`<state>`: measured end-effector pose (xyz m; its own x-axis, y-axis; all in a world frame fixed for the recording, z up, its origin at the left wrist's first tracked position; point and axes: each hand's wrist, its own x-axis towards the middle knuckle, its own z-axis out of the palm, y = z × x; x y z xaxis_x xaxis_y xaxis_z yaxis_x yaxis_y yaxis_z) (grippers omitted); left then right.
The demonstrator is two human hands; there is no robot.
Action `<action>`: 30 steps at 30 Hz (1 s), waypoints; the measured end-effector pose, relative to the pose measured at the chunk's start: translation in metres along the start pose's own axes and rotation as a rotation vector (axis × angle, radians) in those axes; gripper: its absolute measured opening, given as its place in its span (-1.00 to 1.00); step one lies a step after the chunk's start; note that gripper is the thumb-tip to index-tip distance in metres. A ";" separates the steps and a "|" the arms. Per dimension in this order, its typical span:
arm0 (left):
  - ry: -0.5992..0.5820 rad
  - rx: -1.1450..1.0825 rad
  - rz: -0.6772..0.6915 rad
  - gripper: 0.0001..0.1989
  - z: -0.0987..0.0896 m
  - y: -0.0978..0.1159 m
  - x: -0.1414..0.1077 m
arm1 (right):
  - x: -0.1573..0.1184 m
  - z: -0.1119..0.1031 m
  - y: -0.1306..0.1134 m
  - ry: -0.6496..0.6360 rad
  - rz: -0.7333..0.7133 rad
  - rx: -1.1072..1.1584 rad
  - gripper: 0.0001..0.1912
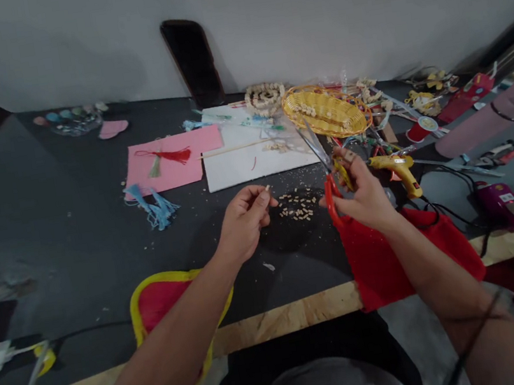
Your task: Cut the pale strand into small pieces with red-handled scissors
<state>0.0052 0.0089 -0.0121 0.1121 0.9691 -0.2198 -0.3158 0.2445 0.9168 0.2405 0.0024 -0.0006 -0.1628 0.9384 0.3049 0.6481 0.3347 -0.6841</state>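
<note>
My left hand [247, 216] is closed in a pinch on a small pale stick piece [267, 188], whose tip pokes out between thumb and finger. In my right hand [367, 194] is a pair of scissors [330, 191] with red and yellow handles, the blades pointing up and away, apart from the left hand. Between the hands, many short pale pieces [299, 212] lie scattered on the dark table. A red cloth [374, 265] hangs over the front edge beneath my right forearm. My left forearm passes over a red pad with yellow trim [157, 300].
Behind the hands lie a white board [229, 169], pink sheet [169, 157] with tassels, and yellow wicker basket [322, 110]. A phone [193, 60] leans on the wall. To the right are a yellow glue gun [398, 170], thread spool [421, 128] and pink bottle [482, 119].
</note>
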 end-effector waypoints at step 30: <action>-0.061 0.163 -0.052 -0.67 0.002 -0.003 -0.007 | -0.016 0.027 -0.018 -0.299 -0.291 -0.203 -0.22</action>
<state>0.0067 0.0011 -0.0127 0.1832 0.9503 -0.2517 -0.1519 0.2803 0.9478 0.2111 -0.0165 -0.0107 -0.5480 0.8013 0.2401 0.6713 0.5926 -0.4453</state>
